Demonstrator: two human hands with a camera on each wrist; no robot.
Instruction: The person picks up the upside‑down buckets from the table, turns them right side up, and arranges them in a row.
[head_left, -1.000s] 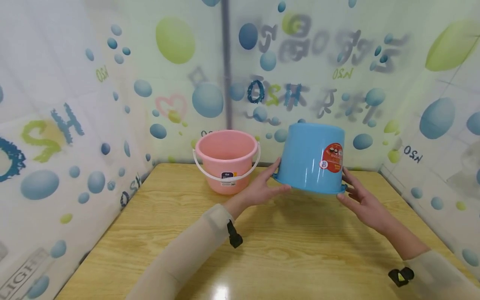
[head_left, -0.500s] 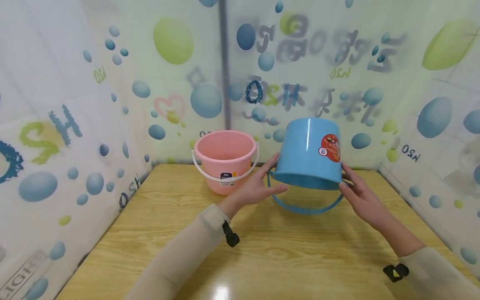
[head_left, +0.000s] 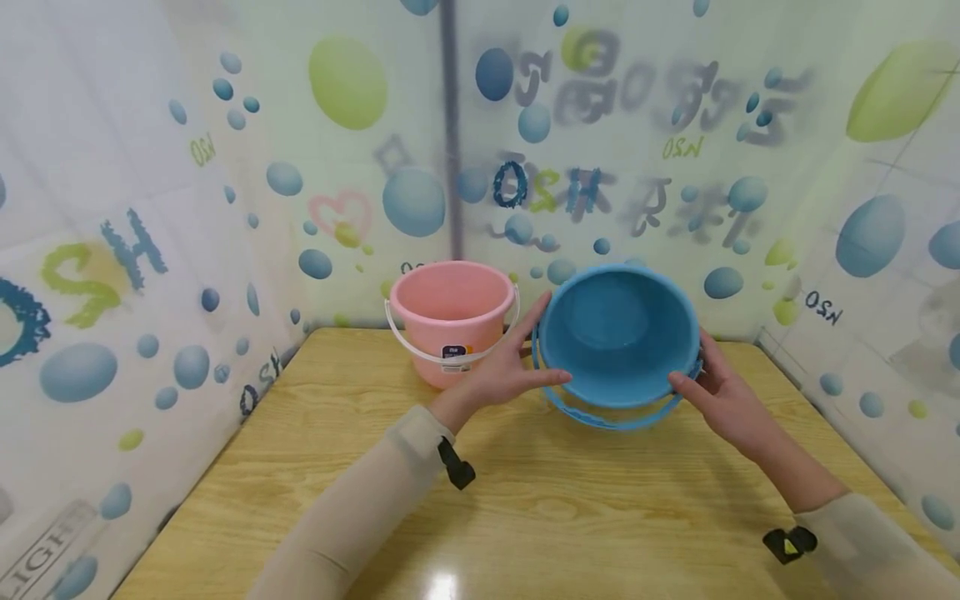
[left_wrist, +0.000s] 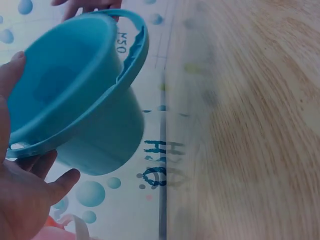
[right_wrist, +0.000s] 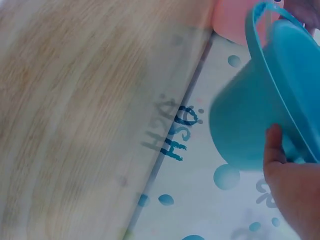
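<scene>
In the head view a blue bucket is held up over the table's far right part, tipped so its open mouth faces me and its inside shows. My left hand grips its left side at the rim, thumb stretched across the front. On the opposite side my right hand holds the rim with the thumb in front and fingers behind. The bucket's blue handle hangs below the mouth. Both wrist views show the bucket's outer wall, the left one with the handle across it.
Left of the blue bucket a pink bucket stands upright on the wooden table, its white handle lowered in front. Patterned curtains close in the table at the back and both sides.
The blue bucket was upside down with its red label showing. Both hands have turned it over, so its mouth faces me and its handle has swung down below.
</scene>
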